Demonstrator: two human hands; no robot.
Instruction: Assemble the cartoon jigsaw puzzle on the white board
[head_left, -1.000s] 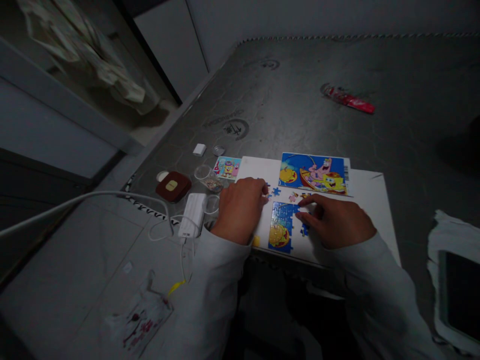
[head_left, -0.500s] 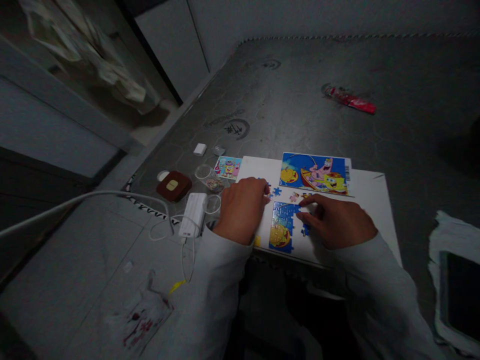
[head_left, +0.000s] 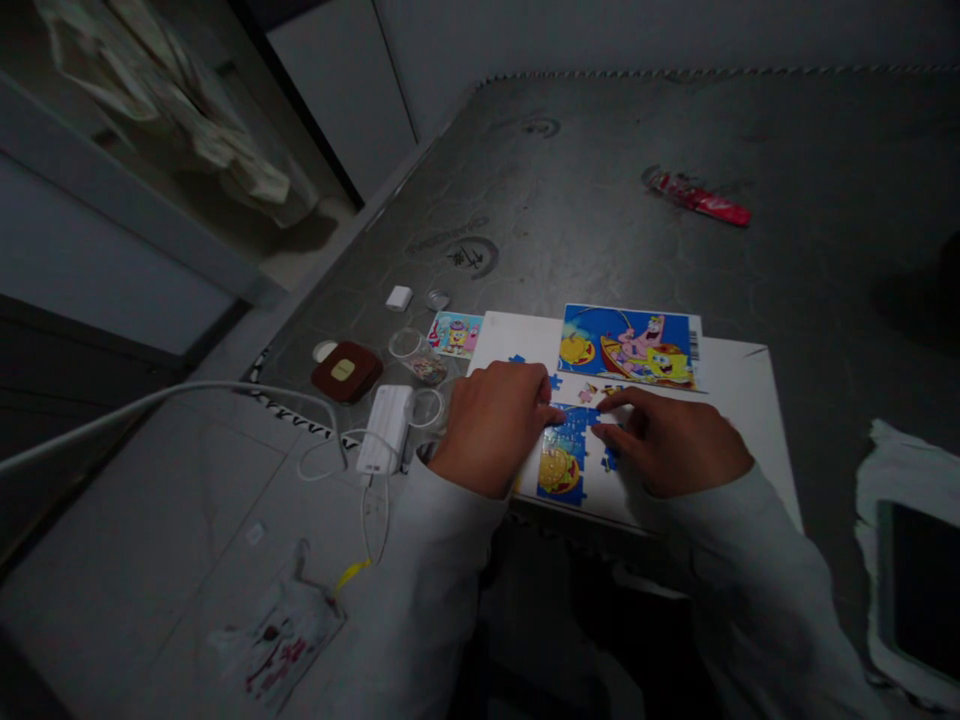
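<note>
Both hands meet at the frame's centre: left hand [head_left: 495, 425] fingers flat on the assembled puzzle block [head_left: 564, 455], right hand [head_left: 671, 445] fingertips pinching at its top-right edge, grip contents unclear.

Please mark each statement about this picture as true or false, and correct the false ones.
1. Both hands rest on the white board. True.
2. The left hand touches the power bank. False: it is at the puzzle, apart from the power bank.
3. The reference picture lies beyond the puzzle. True.
4. The red wrapper lies on the board. False: it lies far off on the grey mat.
5. The right hand touches the puzzle's right side. True.
</note>
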